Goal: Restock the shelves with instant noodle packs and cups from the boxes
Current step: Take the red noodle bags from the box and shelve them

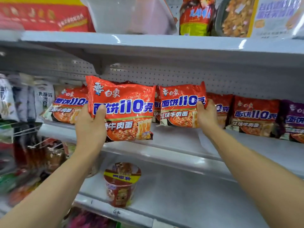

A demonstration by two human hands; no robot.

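My left hand (91, 127) grips a red instant noodle pack (125, 109) by its lower left corner and holds it upright just in front of the middle shelf (172, 140). My right hand (206, 115) holds the right edge of a second red noodle pack (178, 105), which stands on that shelf. More red packs stand along the shelf: one behind at the left (69, 106) and others to the right (254, 115). A purple pack (294, 119) stands at the far right. No boxes are in view.
A red noodle cup (121, 184) stands alone on the lower shelf (189, 191). The top shelf holds a red carton (42, 15), a white tub (130, 15), a cup (195, 17) and a large tray meal (256, 15). Hanging snack bags (24, 99) crowd the left side.
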